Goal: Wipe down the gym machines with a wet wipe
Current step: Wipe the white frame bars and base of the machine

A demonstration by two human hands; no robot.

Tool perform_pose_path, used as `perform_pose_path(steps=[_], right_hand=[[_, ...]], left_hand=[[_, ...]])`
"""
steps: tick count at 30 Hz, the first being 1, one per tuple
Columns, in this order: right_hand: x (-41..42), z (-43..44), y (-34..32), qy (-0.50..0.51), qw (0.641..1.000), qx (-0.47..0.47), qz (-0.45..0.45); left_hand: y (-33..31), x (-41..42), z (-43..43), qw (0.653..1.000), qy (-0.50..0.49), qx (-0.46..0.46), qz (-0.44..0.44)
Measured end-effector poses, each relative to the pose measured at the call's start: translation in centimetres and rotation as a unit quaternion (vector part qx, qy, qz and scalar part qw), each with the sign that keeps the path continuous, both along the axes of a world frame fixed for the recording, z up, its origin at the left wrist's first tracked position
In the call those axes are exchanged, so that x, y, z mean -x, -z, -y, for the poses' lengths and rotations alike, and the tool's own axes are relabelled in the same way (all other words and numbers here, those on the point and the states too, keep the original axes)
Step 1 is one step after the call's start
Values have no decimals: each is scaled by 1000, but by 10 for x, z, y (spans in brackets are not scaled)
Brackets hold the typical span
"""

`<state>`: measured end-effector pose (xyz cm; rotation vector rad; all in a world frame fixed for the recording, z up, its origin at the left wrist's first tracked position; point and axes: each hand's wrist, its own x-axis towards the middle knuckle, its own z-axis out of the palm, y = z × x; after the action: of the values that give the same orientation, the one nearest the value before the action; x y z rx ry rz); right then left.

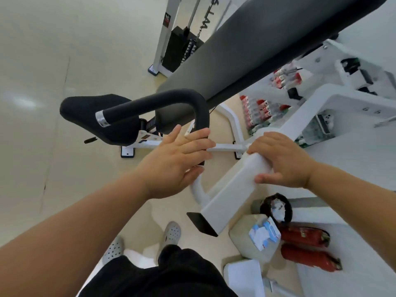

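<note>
Your left grip (182,155) lies flat on the bent black foam handle (150,101) of the gym machine. Its fingers are mostly straight and the thumb is tucked under. I cannot see a wet wipe for sure; it may be hidden under that palm. Your right grip (280,161) is clenched round the white square metal beam (227,196), fingers over the top and thumb on the near side. The beam is just to the right of your left grip.

The foam looks soft and a bit squashy, so press lightly and wrap your left grip round it as you rub along the bend. The beam looks hard and smooth, and it may get slippery when wet. It seems heavy and steady, so it is good to hold on to. A blue and white pack of wipes (264,234) sits below your right grip, on a pale tub (242,239).
</note>
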<state>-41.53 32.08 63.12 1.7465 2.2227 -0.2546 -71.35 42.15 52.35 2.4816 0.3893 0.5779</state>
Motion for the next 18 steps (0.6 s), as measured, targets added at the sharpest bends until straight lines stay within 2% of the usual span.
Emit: perform_pose_path(steps=[6, 8, 10, 13, 15, 18], right_hand=[[78, 33, 11, -79, 986, 32, -143], [60, 27, 15, -73, 989, 3, -129], [23, 18, 13, -10, 996, -54, -76], [0, 12, 10, 83, 995, -63, -4], [21, 23, 16, 77, 995, -68, -19], [70, 54, 22, 17, 994, -82, -73]], left_hand=[[7, -3, -3, 999, 10, 14, 28], [6, -4, -4, 999, 19, 26, 32], [4, -3, -4, 999, 23, 34, 37], [1, -4, -5, 999, 25, 31, 30], [0, -3, -5, 999, 22, 32, 22], [-2, -2, -1, 1000, 4, 30, 4]])
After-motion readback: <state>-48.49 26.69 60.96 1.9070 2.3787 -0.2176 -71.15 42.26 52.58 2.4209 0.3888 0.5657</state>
